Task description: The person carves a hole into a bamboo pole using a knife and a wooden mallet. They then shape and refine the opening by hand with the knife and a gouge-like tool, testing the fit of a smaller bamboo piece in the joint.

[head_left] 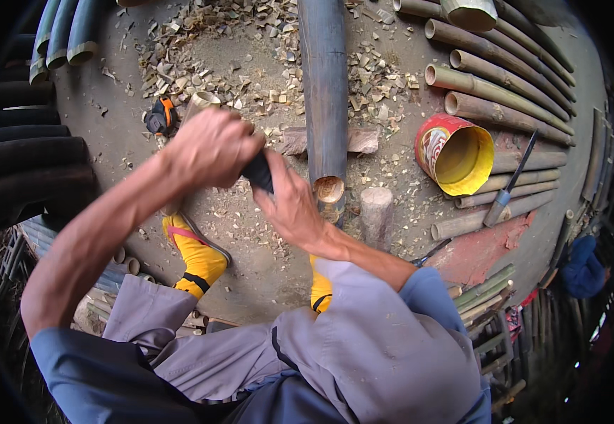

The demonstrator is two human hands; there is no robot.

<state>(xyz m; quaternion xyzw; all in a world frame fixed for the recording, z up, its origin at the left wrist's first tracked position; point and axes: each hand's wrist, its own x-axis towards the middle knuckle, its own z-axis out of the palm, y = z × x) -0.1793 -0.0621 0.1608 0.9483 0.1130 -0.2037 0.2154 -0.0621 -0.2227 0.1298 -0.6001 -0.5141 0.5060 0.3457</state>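
My left hand [211, 148] is closed around one end of a short black object [257, 172], and my right hand [293, 205] grips its other end with thumb and fingers. Fingers cover most of this object, so I cannot make out its kind. Both hands are above the ground, in front of my knees. Just right of them lies a long dark bamboo pole [323, 78], its cut end toward me, across a wooden block [362, 140]. Beyond my left wrist are an orange and black tape measure [161, 116] and a pale bamboo piece [202, 100], partly hidden.
Wood chips [385, 92] litter the ground. To the right are a red tin with a yellow inside [455, 155], a long knife [512, 180] and several bamboo poles [498, 116]. A short log [376, 215] stands near my right forearm. Dark bamboo [31, 159] is stacked at left.
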